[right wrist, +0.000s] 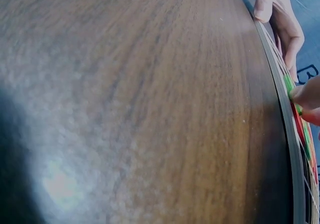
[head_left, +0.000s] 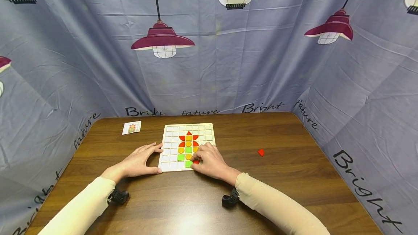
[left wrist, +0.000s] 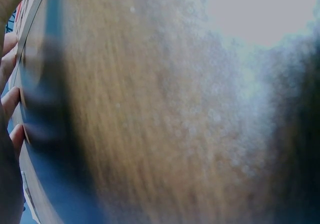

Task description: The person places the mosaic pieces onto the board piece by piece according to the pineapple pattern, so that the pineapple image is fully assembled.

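A white gridded board (head_left: 170, 137) lies on the table with flat red, yellow and green pieces in its middle columns. My left hand (head_left: 138, 161) rests at the board's left side, thumb at the near corner, fingertips (left wrist: 12, 102) along the edge. My right hand (head_left: 211, 161) reaches over the lower right part of the board. Its thumb and forefinger pinch a red piece (head_left: 196, 162) close over the grid, beside a green square (head_left: 188, 164). The hand hides some squares behind it. In the right wrist view, the thumb tip (right wrist: 299, 93) is right at the coloured pieces.
A loose red piece (head_left: 261, 152) lies on the wooden table (head_left: 287, 191) to the right of the board. At the back left is a small card (head_left: 131, 127) printed with a coloured pattern. A patterned curtain (head_left: 202, 82) borders the table's back and sides.
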The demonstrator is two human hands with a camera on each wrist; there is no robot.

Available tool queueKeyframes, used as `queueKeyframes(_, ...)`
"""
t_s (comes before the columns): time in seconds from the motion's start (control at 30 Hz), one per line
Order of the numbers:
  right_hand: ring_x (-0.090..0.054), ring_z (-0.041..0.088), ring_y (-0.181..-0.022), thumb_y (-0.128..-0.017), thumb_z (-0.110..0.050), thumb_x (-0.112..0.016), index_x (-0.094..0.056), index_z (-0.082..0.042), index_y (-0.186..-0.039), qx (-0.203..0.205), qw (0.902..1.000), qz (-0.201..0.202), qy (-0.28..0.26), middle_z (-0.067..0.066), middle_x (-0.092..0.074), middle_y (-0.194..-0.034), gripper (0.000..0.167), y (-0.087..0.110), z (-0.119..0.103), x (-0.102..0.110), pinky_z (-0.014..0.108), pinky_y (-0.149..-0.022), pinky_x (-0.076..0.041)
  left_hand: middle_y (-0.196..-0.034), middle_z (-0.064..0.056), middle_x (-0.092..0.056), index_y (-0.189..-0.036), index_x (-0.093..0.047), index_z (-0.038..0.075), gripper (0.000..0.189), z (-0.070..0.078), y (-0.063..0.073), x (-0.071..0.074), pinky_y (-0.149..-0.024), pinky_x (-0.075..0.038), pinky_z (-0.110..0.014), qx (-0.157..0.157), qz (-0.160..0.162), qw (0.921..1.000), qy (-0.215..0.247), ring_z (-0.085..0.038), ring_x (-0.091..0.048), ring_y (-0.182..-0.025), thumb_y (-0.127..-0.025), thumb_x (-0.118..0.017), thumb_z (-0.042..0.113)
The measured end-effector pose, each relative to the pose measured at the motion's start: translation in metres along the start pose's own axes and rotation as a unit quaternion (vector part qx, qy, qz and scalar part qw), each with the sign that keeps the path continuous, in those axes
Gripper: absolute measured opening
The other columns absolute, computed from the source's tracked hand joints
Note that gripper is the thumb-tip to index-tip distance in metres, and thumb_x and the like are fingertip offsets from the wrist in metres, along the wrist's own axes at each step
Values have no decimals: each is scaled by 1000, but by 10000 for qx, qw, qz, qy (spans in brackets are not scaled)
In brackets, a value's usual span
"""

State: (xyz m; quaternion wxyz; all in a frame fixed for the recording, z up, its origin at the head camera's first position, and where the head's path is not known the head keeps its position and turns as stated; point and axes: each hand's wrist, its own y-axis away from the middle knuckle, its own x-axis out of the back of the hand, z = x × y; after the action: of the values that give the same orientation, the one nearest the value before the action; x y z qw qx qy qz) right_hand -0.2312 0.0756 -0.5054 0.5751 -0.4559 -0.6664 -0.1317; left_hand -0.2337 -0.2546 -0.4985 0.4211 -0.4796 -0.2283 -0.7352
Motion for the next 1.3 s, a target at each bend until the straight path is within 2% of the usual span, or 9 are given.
queueKeyframes(0.37, -45, 10, -87, -80, -35, -81, -81, -29, -91, -38, 10000, 5, 45, -17, -55, -83, 13, 0, -1, -1, 30, -78, -39, -160, -8, -41, -143, -56, 17, 80, 0, -1, 0, -116, -26, -64, -25, 24, 10000, -30, -37, -34, -148, -81, -77, 64)
queueKeyframes(0.57, -44, 10, -87, -84, -36, -79, -80, -28, -95, -69, 9998, -14, -208, -14, -59, -85, 14, 5, 11, 10, 32, -82, -40, -161, -8, -40, -142, -57, 17, 78, 2, 0, 0, -115, -26, -64, -28, 21, 10000, -4, -38, -34, -148, -82, -77, 63)
queueKeyframes(0.77, -47, 11, -87, -87, -32, -80, -80, -22, -97, -205, 9986, 257, -418, -8, -62, -88, 14, 22, 42, 36, 35, -82, -41, -161, -8, -40, -143, -57, 16, 79, 2, 1, 0, -115, -25, -64, -60, 44, 10000, 25, -39, -33, -148, -82, -76, 63)
queueKeyframes(1.0, -51, 15, -93, -85, -31, -82, -80, -21, -102, -815, 9950, 496, -309, -12, -61, -91, 20, 57, 90, 67, 39, -84, -41, -160, -9, -41, -144, -56, 15, 82, 0, 1, 0, -115, -25, -64, -73, 73, 9999, 24, -39, -34, -147, -82, -77, 63)
queueKeyframes(1.3, -53, 26, -101, -85, -30, -84, -79, -19, -107, -1594, 9862, 449, 39, -5, -66, -98, 25, 107, 144, 101, 44, -83, -36, -161, -7, -40, -146, -54, 16, 85, -2, 1, -1, -117, -23, -62, -11, 9, 10000, 36, -36, -32, -149, -81, -77, 64)
